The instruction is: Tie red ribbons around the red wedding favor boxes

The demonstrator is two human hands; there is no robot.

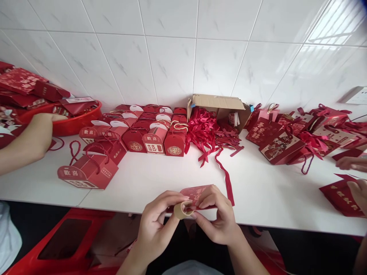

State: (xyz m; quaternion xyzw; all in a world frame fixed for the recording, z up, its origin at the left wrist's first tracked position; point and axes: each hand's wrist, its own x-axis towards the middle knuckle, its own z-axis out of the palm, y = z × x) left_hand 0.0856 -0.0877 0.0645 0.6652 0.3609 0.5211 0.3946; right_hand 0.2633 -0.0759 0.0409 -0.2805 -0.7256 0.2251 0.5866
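My left hand (160,217) is closed round a small tan roll of tape (179,211), held above the table's near edge. My right hand (216,214) pinches at the roll's right side, where a thin pale strip of tape seems to run between the fingers. Behind my fingers, a red printed paper gift box (197,193) is partly hidden by both hands; whether it is folded up I cannot tell. A loose red ribbon (225,175) trails over the white table to the right of it.
Folded red gift boxes (155,141) stand in rows at back left, one rope-handled box (88,172) nearer. A cardboard box (220,101) spills red ribbons (202,130). More gift boxes (282,147) lie right. Co-workers' hands (358,191) and a forearm (31,141) reach in; a red basin (77,124) is left.
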